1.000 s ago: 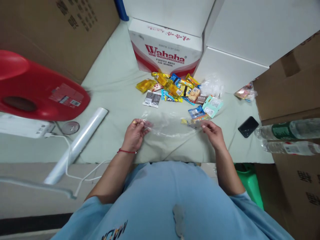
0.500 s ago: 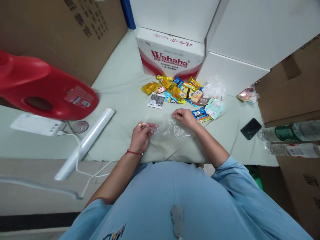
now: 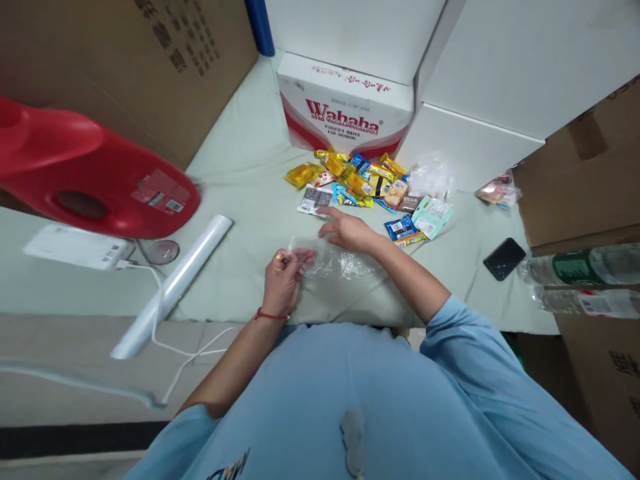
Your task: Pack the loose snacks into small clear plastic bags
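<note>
A clear plastic bag [image 3: 350, 265] lies crumpled near the table's front edge. My left hand [image 3: 284, 280] pinches its left end between thumb and fingers. Over the bag reaches my right hand [image 3: 350, 233], its fingers apart and nothing visible in them. Its fingertips come close to a grey-and-white snack packet [image 3: 314, 200] lying flat. Behind that is a pile of small wrapped snacks, among them a yellow packet [image 3: 303, 175] and a brown packet [image 3: 409, 203]. To the right of my right hand lie a blue packet [image 3: 400, 227] and a pale green packet [image 3: 433, 217].
A white and red Wahaba carton [image 3: 345, 117] stands behind the snacks, next to crumpled clear bags [image 3: 431, 177]. At left are a red jug [image 3: 115, 180], a white power bank [image 3: 75, 247] and a plastic roll [image 3: 173, 287]. A phone [image 3: 504, 259] and bottles [image 3: 585, 267] are at right.
My right hand has moved left across the bag toward the grey-and-white packet, and its fingers have spread. My left hand keeps its pinch on the bag in about the same place.
</note>
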Motion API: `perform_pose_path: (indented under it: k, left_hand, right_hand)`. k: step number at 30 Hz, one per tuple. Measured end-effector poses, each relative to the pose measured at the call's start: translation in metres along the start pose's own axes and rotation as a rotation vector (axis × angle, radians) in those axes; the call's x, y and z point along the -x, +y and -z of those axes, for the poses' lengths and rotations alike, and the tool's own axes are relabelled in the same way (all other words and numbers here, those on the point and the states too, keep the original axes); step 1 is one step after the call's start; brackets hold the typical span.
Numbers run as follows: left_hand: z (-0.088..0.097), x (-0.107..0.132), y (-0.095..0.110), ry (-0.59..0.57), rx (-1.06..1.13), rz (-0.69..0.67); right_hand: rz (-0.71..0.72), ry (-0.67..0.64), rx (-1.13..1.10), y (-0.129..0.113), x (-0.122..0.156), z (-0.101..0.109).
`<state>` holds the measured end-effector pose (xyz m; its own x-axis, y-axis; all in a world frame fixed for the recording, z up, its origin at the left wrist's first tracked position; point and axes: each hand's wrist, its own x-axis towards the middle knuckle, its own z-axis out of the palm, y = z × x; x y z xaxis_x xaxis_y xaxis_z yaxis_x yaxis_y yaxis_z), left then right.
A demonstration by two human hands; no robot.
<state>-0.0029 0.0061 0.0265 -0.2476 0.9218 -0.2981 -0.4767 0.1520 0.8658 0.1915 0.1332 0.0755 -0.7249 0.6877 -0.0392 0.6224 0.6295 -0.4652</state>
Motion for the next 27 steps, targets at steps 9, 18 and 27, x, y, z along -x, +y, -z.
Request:
perform_pose_path:
  k: [9, 18, 27]
  left_hand:
    - [0.009, 0.020, 0.004, 0.188, -0.054, -0.191]
    - [0.069, 0.057, 0.021, 0.253, -0.405, 0.036]
    - [-0.048, 0.053, 0.016, -0.315, -1.305, -0.662]
  right_hand:
    - [0.200, 0.575, 0.349, -0.043, 0.109, 0.011]
    - [-0.231, 0.427, -0.202, -0.051, 0.245, -0.062]
    - [-0.673, 0.308, -0.334, -0.014, 0.127, -0.059]
